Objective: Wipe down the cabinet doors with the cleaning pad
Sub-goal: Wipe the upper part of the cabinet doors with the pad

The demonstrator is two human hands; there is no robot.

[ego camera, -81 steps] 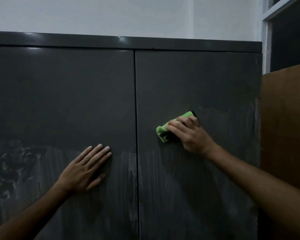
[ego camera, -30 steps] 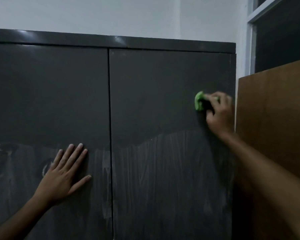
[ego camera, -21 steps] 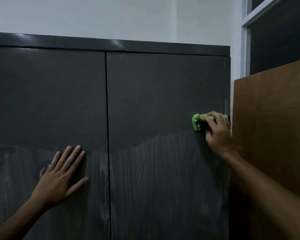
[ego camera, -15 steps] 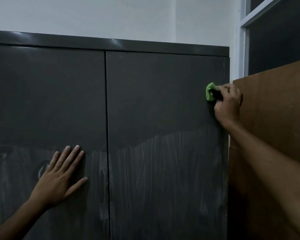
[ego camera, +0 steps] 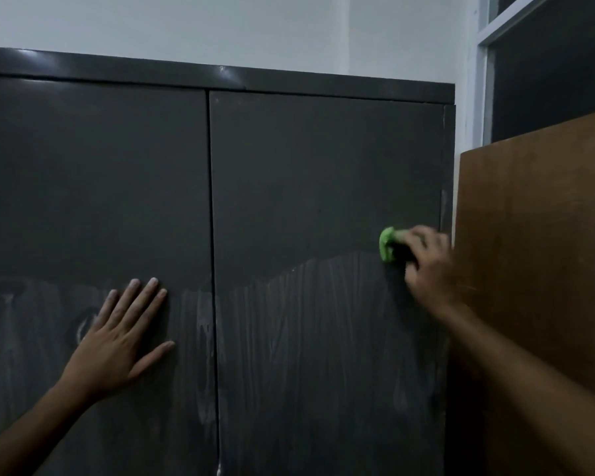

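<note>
Writing/labels: none readable on the cabinet (ego camera: 220, 75), its doors, or the pad; the light is dim.
Cleaning pad: green cleaning pad (ego camera: 387, 244), bunched, pressed against the right door (ego camera: 323, 187) near that door's right edge, about mid-height in view, at the upper boundary of the streaked zone.
Right hand: right hand (ego camera: 423, 259) grips the pad, fingers curled over it, only the pad's left end showing; hand blurred. The forearm enters from the lower right.
Left hand: left hand (ego camera: 117, 334) flat on the left door (ego camera: 93, 187), fingers straight and spread, thumb out to the right, holding nothing; fingertips near the top of the streaks.
Door surface: lower part of both doors carries pale vertical streaks; upper part is uniformly dark. The boundary on the right door is wavy and rises toward the pad. Smeared swirls at the far left of the left door.
Edges: a vertical seam runs between the two doors, just right of the left hand. The cabinet's top rail runs above both doors.
Right side: a brown board (ego camera: 536, 269) stands just beside the cabinet's right edge, close to the right hand.
Open room: broad dark door area above and left of the pad, up to the top rail.
Background: pale wall (ego camera: 220, 29) above the cabinet; window frame (ego camera: 483, 80) at upper right.
</note>
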